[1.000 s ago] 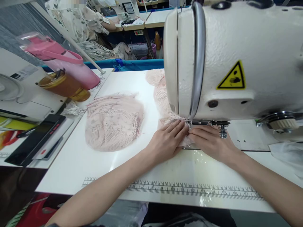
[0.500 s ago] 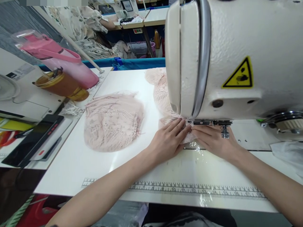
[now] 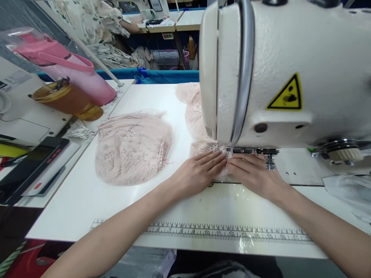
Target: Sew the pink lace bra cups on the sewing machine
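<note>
Together, left hand [image 3: 199,172] and right hand [image 3: 256,177] rest on pink lace [image 3: 202,146]

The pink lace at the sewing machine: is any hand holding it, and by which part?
The left hand lies on the near end of the pink lace; the right hand touches its edge. Whether either pinches it cannot be told.

Bright, cool indoor light, small glare spots on the white tabletop [image 3: 188,210], darkness beneath it, stretched edges, slightly soft background.
</note>
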### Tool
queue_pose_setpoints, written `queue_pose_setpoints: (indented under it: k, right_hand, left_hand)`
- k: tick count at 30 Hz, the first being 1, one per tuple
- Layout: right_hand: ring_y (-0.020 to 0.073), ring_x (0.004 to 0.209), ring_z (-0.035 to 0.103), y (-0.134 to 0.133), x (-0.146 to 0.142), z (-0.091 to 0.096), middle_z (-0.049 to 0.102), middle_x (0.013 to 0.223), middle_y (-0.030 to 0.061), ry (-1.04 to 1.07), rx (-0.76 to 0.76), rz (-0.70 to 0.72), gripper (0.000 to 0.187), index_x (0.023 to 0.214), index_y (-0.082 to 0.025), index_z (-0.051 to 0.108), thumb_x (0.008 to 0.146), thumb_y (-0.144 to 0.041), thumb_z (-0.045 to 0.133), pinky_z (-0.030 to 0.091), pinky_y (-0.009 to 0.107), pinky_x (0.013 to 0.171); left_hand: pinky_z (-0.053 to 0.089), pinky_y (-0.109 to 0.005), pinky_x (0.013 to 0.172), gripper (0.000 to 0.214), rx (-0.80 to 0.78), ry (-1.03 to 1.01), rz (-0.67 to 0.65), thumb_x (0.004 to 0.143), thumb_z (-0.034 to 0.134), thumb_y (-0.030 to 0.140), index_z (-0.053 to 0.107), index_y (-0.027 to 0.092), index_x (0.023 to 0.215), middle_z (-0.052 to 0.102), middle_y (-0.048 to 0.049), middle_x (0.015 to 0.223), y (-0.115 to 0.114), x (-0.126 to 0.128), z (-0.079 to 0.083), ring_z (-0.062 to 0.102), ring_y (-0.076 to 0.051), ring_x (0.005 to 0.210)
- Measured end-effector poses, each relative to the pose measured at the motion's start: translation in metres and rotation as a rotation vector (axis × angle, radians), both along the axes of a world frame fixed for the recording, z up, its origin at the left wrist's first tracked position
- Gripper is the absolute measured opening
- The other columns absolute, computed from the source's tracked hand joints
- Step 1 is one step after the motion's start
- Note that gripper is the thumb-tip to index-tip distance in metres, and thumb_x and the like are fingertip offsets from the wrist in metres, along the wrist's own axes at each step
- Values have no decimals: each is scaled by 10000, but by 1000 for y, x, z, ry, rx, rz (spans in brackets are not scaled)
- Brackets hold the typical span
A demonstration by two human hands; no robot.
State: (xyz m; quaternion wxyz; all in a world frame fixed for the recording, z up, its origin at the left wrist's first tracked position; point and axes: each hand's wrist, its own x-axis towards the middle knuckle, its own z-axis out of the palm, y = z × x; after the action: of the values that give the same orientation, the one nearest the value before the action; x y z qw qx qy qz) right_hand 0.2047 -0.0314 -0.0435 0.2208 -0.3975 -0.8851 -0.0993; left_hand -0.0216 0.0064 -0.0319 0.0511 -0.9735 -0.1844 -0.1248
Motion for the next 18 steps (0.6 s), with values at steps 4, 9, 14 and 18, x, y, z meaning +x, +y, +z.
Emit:
queue_pose_setpoints:
  k: [4,9,14,18]
  right_hand:
    - [132,979,595,1,-2,-2,698,959,-5,-42,45,38,217,928,-219,631,875,-55,499,459,271,832]
    - [112,961,599,1,-5,-2,706,982,-20,-35,122,56,212,929,-185,618,831,-23,523,437,247,813]
    - [108,1022,588,3,-6,-5,706,1000,-28,-43,132,46,261,944,-190,627,811,3,511,441,246,809]
    - [114,981,595,3,-4,-6,707,994,-30,-33,138,45,256,957,-189,629,818,-5,518,447,261,811]
  left_hand:
    - [425,-360,1090,422,-27,-9,5,920,352,106,508,95,1312,510,-89,1360,4,-3,1,459,-187,1294]
    - [443,-376,1073,405,-53,-25,9,914,366,117,538,49,1275,531,-120,1335,6,-3,3,498,-226,1258]
    - [419,-373,1093,409,-63,-20,47,908,379,120,527,68,1286,535,-108,1336,5,-3,3,469,-213,1284]
    - [424,-375,1089,413,-46,-18,65,898,399,129,522,49,1285,531,-125,1339,3,-2,1,468,-229,1285]
